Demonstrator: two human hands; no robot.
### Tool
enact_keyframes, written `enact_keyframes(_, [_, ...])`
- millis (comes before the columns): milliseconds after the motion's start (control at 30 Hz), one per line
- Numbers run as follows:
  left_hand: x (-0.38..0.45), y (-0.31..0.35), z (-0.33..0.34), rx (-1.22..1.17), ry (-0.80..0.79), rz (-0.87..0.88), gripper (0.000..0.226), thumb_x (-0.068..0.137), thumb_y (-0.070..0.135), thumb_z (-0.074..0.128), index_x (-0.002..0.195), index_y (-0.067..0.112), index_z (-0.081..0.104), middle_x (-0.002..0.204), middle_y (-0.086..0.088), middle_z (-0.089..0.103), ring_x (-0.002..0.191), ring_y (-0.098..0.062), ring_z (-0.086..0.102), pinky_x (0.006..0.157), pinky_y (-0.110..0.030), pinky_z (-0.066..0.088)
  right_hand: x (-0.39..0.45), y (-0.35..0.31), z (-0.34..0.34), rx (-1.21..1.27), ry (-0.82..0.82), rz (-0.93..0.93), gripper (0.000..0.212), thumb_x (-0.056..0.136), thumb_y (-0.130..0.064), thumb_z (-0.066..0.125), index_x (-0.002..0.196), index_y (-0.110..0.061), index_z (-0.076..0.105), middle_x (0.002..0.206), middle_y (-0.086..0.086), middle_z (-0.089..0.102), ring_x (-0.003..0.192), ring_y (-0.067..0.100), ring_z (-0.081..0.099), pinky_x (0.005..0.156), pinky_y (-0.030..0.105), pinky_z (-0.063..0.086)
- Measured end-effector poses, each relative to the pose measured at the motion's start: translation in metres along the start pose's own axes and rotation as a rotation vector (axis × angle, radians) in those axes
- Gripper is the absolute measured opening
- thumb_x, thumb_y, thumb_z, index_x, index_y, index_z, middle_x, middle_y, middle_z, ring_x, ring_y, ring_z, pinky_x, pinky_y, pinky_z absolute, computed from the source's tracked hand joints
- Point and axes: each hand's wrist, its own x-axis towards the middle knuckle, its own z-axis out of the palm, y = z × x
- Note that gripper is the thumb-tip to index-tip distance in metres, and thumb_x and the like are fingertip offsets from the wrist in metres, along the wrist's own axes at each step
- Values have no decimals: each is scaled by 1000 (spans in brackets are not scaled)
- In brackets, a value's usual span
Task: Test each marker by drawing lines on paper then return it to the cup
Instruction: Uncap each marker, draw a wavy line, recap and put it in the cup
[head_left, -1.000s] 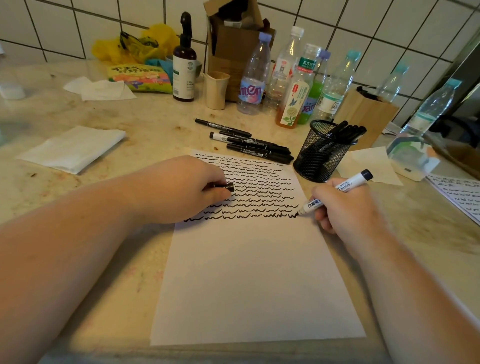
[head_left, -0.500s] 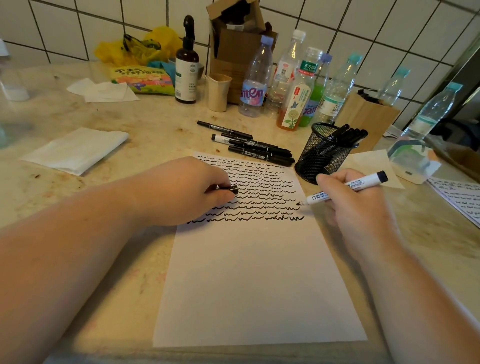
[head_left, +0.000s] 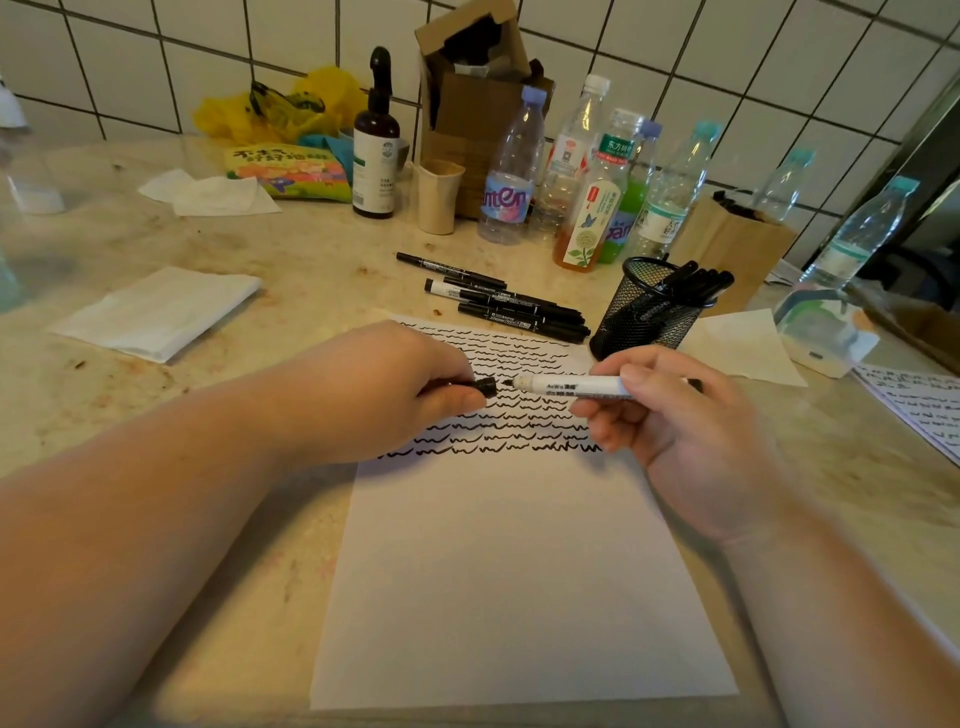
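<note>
A white sheet of paper (head_left: 509, 571) lies before me, its upper part covered with black wavy lines. My right hand (head_left: 685, 431) holds a white marker (head_left: 576, 387) level above the paper, tip pointing left. My left hand (head_left: 384, 389) pinches the black cap (head_left: 485, 387), a small gap from the tip. A black mesh cup (head_left: 644, 317) with several black markers stands beyond the paper's right corner. Several more markers (head_left: 509, 304) lie on the table behind the paper.
Plastic bottles (head_left: 587, 182), a brown pump bottle (head_left: 375, 150), a beige cup (head_left: 439, 195) and a cardboard box (head_left: 478, 93) line the tiled wall. Folded tissues (head_left: 156, 312) lie at the left. Another written sheet (head_left: 919, 405) sits at the right edge.
My right hand lifted the marker off the paper and turned it level, bringing its tip leftward to the cap in my left hand. The last wavy line is complete.
</note>
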Motion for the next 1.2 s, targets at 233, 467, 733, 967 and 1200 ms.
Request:
enact_keyframes(233, [-1,7,4,-28,28,43,30,94,53,48,108,34,66,89,12,68,81,-8,60,74,-37,54,0,0,0,-9,-32,23,22,87,-16,56,88,-11,78,80,22,74,66,24,64,61,31,51])
enact_keyframes(467, [1,15,3,-38,121,71,28,98,40,48,113,26,67,90,9,67,80,-12,57,72,-33,50,6,-6,-2,-184,-27,-38,11,82,-27,71,90,-25,78,72,9,72,64,18,58,57,26,46])
enact_keyframes(733, [0,10,-2,-38,119,39,24,100,38,46,110,28,65,75,18,53,70,2,49,56,-15,33,10,-23,5,-423,-103,-97,22,82,-39,65,92,-22,73,73,4,73,64,13,60,57,23,48])
enact_keyframes(967, [-2,7,-4,-89,167,-10,21,100,35,48,105,24,66,82,11,62,72,-6,54,59,-23,42,17,-31,16,-421,-122,-32,20,91,-32,64,90,-12,67,69,2,71,61,14,57,57,28,45])
enact_keyframes(1200, [-3,8,-9,-264,146,-39,14,99,36,50,96,36,64,74,8,63,67,-8,57,58,-24,45,24,-42,22,-383,-110,33,15,99,-19,61,86,-12,67,63,3,65,57,17,51,55,30,41])
